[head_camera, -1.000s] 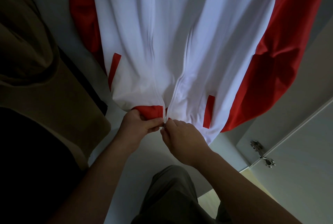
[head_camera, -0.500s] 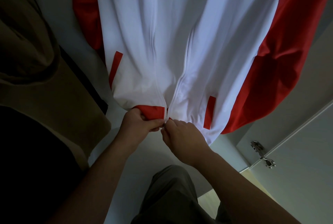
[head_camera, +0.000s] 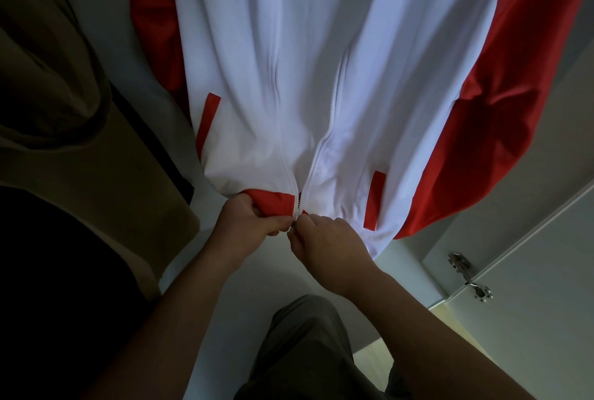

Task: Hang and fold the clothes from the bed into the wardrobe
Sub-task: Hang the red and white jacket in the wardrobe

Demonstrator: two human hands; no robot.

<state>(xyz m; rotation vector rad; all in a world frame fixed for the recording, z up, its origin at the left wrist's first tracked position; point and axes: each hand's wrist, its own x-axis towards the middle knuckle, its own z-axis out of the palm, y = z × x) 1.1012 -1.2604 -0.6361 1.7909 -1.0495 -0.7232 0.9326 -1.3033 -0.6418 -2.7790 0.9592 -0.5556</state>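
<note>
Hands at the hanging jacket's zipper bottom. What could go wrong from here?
1. The left hand grips the red hem, the right hand pinches the zipper end; its edges sit apart there, so it may misalign or snag. 2. Tugging might pull the jacket off its support, which is out of view.

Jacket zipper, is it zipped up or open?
Open. The zipper has both edges apart up the white jacket; the left hand grips the red hem, the right hand pinches the bottom end.

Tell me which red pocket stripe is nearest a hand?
The lower stripe, right of the zipper: it ends just beside the right hand. The other stripe sits higher, well away from the left hand.
</note>
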